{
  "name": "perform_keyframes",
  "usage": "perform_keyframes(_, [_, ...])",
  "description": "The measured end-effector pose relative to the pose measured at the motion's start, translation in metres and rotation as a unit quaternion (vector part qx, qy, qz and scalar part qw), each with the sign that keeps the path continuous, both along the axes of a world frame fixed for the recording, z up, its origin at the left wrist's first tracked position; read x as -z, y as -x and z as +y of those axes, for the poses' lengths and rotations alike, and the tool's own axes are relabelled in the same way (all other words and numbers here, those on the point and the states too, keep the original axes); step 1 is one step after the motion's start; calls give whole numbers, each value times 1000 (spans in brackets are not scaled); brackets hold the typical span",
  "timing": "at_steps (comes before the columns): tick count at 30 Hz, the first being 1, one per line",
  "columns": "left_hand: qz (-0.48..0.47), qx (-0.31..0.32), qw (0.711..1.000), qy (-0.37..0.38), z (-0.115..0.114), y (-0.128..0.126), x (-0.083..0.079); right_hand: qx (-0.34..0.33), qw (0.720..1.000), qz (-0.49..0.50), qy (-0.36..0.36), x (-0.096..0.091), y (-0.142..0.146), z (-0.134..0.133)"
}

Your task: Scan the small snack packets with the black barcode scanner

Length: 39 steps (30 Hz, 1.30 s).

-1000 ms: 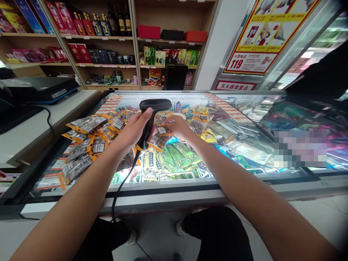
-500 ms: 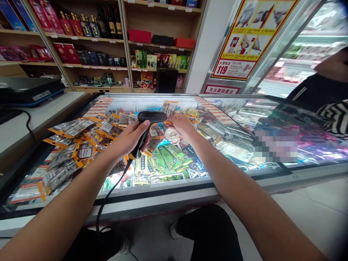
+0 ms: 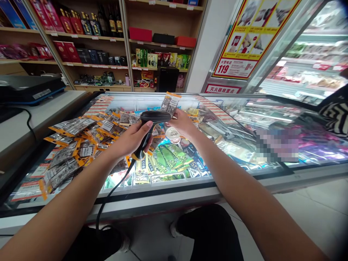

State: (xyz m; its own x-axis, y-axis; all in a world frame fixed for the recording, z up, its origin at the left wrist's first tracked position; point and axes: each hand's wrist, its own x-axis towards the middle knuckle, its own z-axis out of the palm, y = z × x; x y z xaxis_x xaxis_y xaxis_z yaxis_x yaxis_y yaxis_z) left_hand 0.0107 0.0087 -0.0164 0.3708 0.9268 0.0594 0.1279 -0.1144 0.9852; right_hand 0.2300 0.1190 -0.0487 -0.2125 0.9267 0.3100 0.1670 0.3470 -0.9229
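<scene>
Freezer [image 3: 163,200] fills the middle, a pile [image 3: 63,170] of orange-edged packs strewn over the left of its glass top. Both arms reach out over it.

Scanner [image 3: 154,116]: upright, in the left hand [image 3: 134,139], fingers wrapped round the handle, thumb along the near side. Index finger and trigger hidden (can't tell whether it's squeezed). Cord [image 3: 114,194] drops slack over the front rim; worth keeping it that way, so nothing tugs the aim.

Packet [image 3: 170,102]: raised just beyond the scanner head, in the right hand [image 3: 182,123], fingertips pinched closed on its lower right edge. Rest of the film is free. Scanner head hides the lower part; touching or apart, can't tell.

Handling, my judgement: keep the pinch at the edge so no finger crosses the print, draw the film flat (it looks floppy, likely to crease and throw glare), and leave a small gap before the scanner window. Left wrist steady; let the right hand do the fine tilting. The tub [image 3: 173,133] below wants no knock.

Against half a second ago: the packet stands higher, its top now over the freezer's back edge; the scanner sits slightly further right; the person at far right is mostly out of view, striped cloth [image 3: 335,114] remaining. Pile looks unchanged.
</scene>
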Motion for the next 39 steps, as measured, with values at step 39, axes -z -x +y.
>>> perform_keyframes(39, [-14, -38, 998, -37, 4, 9, -7, 5, 935, -343, -86, 15, 28, -26])
